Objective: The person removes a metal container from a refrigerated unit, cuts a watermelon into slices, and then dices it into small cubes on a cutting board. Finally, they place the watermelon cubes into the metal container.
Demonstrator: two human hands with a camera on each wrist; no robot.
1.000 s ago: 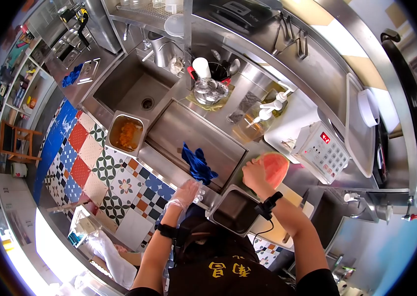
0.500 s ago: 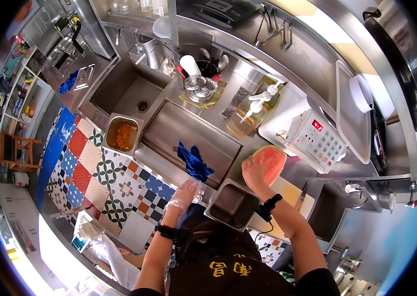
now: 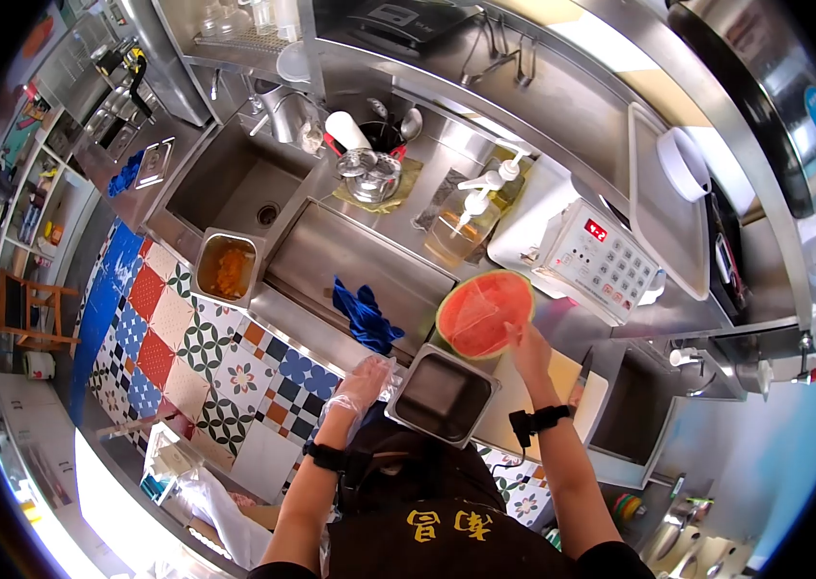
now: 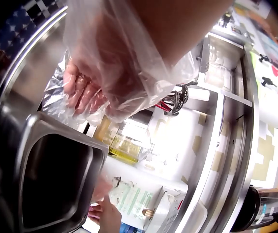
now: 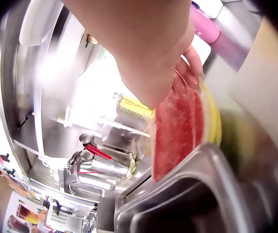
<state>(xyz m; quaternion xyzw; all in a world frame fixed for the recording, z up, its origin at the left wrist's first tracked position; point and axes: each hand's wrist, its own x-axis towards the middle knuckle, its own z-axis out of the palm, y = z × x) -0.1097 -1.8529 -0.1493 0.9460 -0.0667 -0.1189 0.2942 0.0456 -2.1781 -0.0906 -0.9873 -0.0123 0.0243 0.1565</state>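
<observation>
A half watermelon (image 3: 485,314) sits at the counter's edge with its red cut face up and a pale glossy line across it. My bare right hand (image 3: 530,359) grips its lower right rim; in the right wrist view its bent fingers (image 5: 190,73) lie over the edge of the flesh. My left hand (image 3: 362,384), in a loose clear plastic glove, hangs by the counter front with fingers loosely curled, holding nothing that shows. Between the hands stands a steel pan (image 3: 442,393) with a dark, bare inside. Just beyond my left hand lies a blue cloth (image 3: 367,317).
A cutting board (image 3: 562,386) with a knife (image 3: 582,374) lies right of the pan. Behind the melon are pump bottles (image 3: 466,227) and a keypad machine (image 3: 601,259). A pan of orange pieces (image 3: 229,270) stands left, beside a sink (image 3: 234,188).
The watermelon half has swung left and turned, so its cut face shows more fully. My right hand has shifted from its left side to its lower right rim. The left hand stays nearly still.
</observation>
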